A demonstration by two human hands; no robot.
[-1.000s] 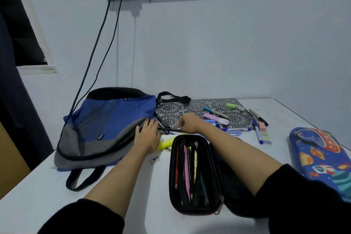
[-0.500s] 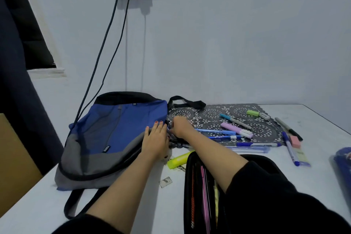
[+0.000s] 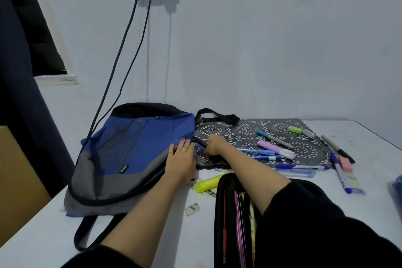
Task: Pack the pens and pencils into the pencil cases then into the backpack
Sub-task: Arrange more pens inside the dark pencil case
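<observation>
Lying flat at the left of the counter [image 3: 195, 237], the blue and grey backpack [image 3: 134, 154] trails a strap toward us. We rest our left hand [image 3: 181, 159] on its right edge, fingers straight and flat. Just beside it, our right hand [image 3: 214, 144] curls round a dark pen [image 3: 199, 142] at the left end of the lace mat [image 3: 304, 148]. A yellow highlighter [image 3: 206, 184] lies on the counter below both hands, just beside the top of the open black case [image 3: 219, 224], which holds pens and pencils and is partly hidden by our right sleeve. On the mat lie blue pens [image 3: 256, 151], a purple highlighter [image 3: 276, 149], a teal marker [image 3: 272, 136] and a green highlighter [image 3: 300, 130]. Past the mat's right edge lie a black marker [image 3: 337, 148], a pink eraser [image 3: 345, 164] and a blue-capped pen [image 3: 340, 173]. At the far right edge a blue case [image 3: 396, 189] shows only in part.
</observation>
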